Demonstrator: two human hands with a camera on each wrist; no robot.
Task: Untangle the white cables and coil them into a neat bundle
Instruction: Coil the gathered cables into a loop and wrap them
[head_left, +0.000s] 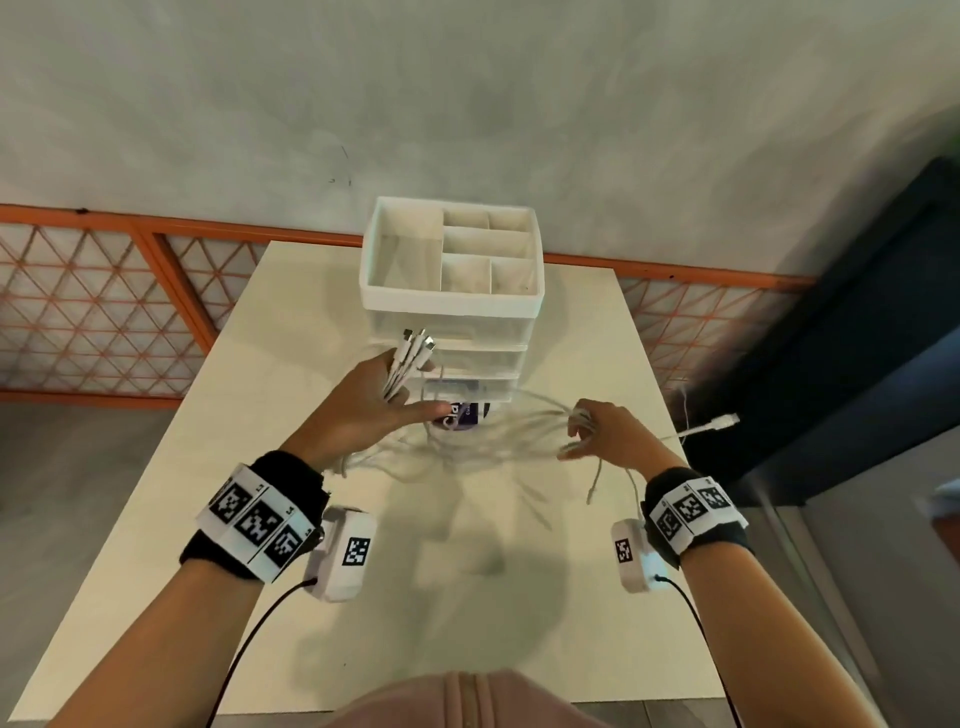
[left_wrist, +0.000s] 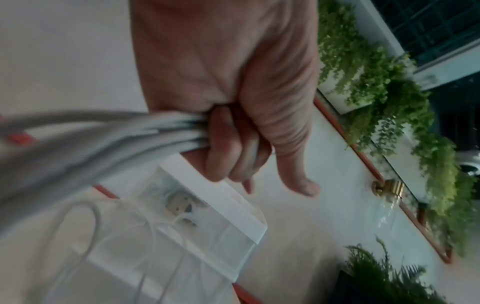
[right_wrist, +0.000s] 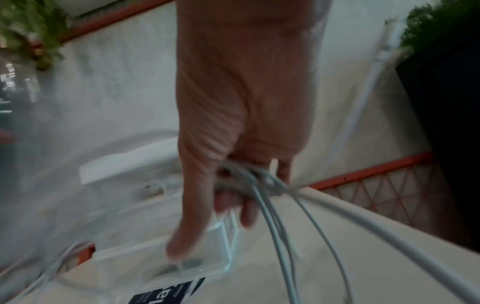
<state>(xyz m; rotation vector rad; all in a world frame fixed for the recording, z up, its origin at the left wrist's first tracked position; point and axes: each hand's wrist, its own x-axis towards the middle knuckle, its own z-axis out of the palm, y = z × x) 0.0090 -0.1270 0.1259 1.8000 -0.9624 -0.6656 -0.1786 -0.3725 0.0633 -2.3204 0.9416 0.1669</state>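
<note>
Several white cables (head_left: 483, 436) hang blurred in the air between my two hands above the table. My left hand (head_left: 384, 400) grips one end of the bunch, and several plugs (head_left: 415, 345) stick up out of the fist. In the left wrist view the fingers (left_wrist: 221, 156) curl round the cables (left_wrist: 145, 131). My right hand (head_left: 597, 431) pinches the strands at the other side, fingers (right_wrist: 249, 201) curled over the cables (right_wrist: 275, 205). One cable end with a plug (head_left: 722, 422) juts out past the table's right edge. Other ends dangle under the right hand.
A white drawer organiser (head_left: 452, 291) with clear drawers and an open compartment tray stands at the back of the white table (head_left: 260, 519), just behind my hands. A dark card (head_left: 462, 415) lies at its foot. An orange mesh railing (head_left: 104, 301) and a dark cabinet (head_left: 857, 364) border the table.
</note>
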